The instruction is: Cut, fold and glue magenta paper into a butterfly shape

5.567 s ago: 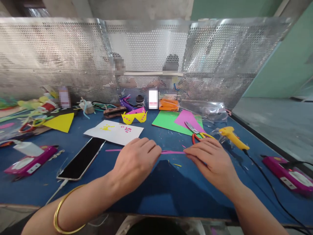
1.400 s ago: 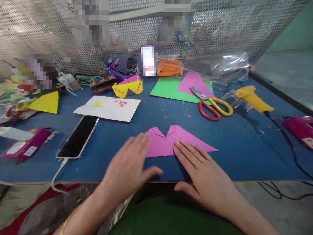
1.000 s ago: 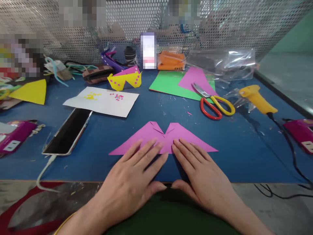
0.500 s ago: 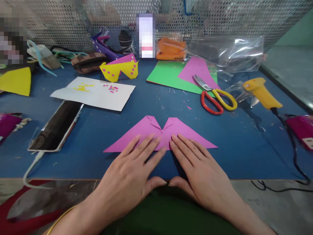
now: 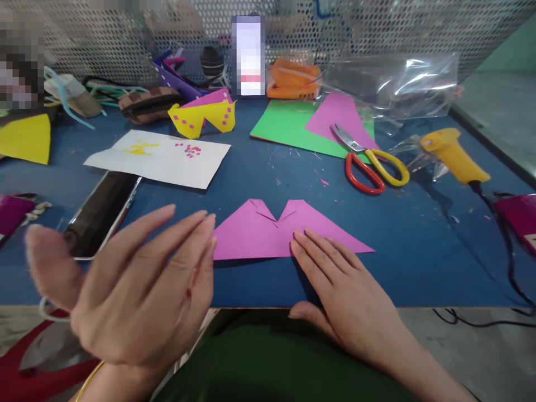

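Note:
A folded sheet of pink paper point(image 5: 255, 237) lies on the blue table, its lower edge straight and its top cut by a V-shaped notch with small folded flaps. My right hand point(image 5: 335, 279) rests flat on the paper's right half, fingers stretched forward and thumb apart. Raised off the table, my left hand point(image 5: 151, 285) is open, palm turned sideways and thumb spread to the left. Its fingertips overlap the paper's left corner in view, hiding it; I cannot tell whether they touch.
Red-and-yellow-handled scissors point(image 5: 366, 164) lie partly on green paper point(image 5: 285, 120). At right stands a yellow glue gun point(image 5: 454, 156) with a black cord. White paper point(image 5: 167, 164) with small cut pieces overlaps a phone point(image 5: 103, 212). Behind sits a yellow paper mask point(image 5: 201, 120).
My left hand has lifted off the pink paper and swung left, turning on its side. My right hand stays in place on the paper.

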A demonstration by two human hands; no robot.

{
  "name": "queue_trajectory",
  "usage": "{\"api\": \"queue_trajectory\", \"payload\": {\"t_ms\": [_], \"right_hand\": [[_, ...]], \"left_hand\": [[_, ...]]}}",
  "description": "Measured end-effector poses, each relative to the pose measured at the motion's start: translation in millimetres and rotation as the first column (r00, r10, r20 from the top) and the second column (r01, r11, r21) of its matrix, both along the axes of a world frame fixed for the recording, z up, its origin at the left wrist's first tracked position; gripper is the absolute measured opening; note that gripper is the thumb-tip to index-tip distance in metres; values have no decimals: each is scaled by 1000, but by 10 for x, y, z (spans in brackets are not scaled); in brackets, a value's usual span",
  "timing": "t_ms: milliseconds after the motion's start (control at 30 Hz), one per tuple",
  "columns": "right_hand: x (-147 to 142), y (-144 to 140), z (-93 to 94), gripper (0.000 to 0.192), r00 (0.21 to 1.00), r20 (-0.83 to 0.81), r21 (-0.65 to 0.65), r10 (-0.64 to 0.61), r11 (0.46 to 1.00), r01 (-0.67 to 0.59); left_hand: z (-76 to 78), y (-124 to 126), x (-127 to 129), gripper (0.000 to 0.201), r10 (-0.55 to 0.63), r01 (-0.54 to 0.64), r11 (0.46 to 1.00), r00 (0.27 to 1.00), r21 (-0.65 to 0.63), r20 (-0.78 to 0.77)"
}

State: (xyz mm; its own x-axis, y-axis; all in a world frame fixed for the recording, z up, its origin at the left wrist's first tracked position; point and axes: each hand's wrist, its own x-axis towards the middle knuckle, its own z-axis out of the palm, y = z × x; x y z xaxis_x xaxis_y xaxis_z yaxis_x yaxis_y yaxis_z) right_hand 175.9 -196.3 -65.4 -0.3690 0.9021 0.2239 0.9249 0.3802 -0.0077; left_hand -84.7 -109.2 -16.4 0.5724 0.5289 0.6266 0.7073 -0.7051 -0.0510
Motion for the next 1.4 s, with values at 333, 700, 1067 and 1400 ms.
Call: {"api": "queue_trajectory", "payload": {"t_ms": [333, 700, 1067, 1400], "right_hand": [[-8, 7, 18, 68, 998, -61, 22, -3, 1000, 4], [182, 137, 205, 29, 993, -37, 185, 111, 977, -102], [107, 229, 192, 33, 988, -125, 235, 86, 970, -54], [55, 205, 146, 22, 961, -270, 174, 60, 985, -13]], "left_hand": [[-216, 143, 568, 22, -356, 332, 923, 928, -192, -106], [-321, 211, 459, 26, -353, 349, 935, 897, -61, -267], [-232, 226, 516, 17, -402, 381, 910, 907, -163, -125], [-219, 182, 752, 20, -380, 355, 879, 925, -318, -18]]}}
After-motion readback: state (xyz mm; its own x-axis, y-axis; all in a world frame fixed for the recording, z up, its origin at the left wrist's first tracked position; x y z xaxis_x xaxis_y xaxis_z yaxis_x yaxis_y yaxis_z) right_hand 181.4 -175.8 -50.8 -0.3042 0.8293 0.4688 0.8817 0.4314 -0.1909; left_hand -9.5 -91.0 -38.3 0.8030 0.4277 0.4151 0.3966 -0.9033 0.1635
